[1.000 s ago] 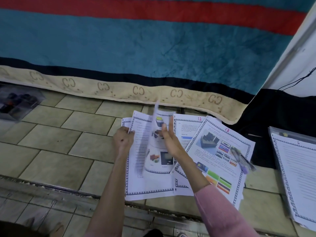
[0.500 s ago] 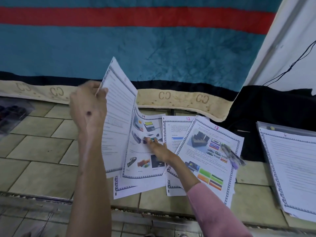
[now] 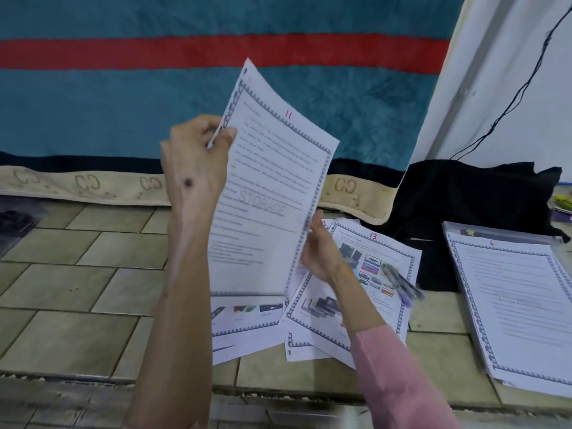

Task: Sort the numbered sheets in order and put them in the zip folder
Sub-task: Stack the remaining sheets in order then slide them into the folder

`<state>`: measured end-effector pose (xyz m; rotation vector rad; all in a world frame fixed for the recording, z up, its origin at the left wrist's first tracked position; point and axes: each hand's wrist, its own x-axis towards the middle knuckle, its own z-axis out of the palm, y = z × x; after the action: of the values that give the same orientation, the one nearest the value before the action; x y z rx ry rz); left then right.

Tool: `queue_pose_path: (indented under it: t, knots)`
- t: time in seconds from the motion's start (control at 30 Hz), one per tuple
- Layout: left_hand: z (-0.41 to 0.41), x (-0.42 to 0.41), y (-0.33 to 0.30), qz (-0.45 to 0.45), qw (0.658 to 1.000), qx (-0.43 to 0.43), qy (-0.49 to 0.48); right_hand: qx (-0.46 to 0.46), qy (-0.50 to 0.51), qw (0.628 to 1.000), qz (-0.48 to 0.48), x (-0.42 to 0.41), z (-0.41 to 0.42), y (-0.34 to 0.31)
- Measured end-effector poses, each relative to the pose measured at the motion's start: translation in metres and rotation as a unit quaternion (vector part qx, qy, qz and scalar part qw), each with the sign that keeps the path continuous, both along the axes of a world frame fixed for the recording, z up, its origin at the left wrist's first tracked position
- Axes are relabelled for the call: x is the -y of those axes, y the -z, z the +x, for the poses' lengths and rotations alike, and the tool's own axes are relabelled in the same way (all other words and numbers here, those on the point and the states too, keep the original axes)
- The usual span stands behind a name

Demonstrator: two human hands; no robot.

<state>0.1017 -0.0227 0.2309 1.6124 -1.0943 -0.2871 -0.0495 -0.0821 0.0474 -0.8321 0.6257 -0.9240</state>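
A: Head view first. What's different from a moment ago?

B: The left hand (image 3: 198,162) has lifted the sheet marked 11 (image 3: 269,187) clear of the loose spread on the tiled floor (image 3: 77,274) and now holds it up, tilted, in front of the striped blanket (image 3: 123,97). Half a second ago it was edge-on and its number was out of sight; now the red 11 faces the camera. The right hand (image 3: 322,252), which was down on the pictured pages, has come up to the sheet's right edge.

A: And the fingers?

B: The left fingers (image 3: 227,134) pinch the sheet's upper left edge. The right ones curl at the lower right edge and seem to grip it, though the paper hides the tips.

A: What does that mean for the sorting?

B: I'd judge 11 is being read off. The pile on the right (image 3: 520,305), lying on the clear zip folder (image 3: 495,235), shows 6 on top, so 11 probably can't go there yet.

A: Where's the rest?

B: The sheet marked 13 (image 3: 380,274) lies just right of the right hand, a purple pen (image 3: 402,283) resting on it. More pages sit beneath.

A: Anything unclear?

B: A red number beside 13 is cut off by the raised sheet. The lower pages' numbers are covered, the folder shows only its far rim, and a dark shape at far left (image 3: 12,218) is too blurred to name.
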Motion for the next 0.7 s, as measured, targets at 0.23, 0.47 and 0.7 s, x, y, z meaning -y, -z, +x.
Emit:
queue_pose_path:
  t: [0.23,0.47,0.7]
  knots:
    - [-0.009,0.058,0.109,0.195,0.96,-0.176,0.1,-0.307,0.184,0.933,-0.045,-0.005,-0.09,0.006]
    - [-0.04,0.067,0.194,0.386,0.909,-0.142,0.07,-0.447,0.185,0.875,-0.029,-0.016,-0.123,0.065]
    - [-0.036,0.079,0.207,0.325,0.901,-0.279,0.063,-0.443,0.149,0.884,-0.032,-0.015,-0.125,0.058]
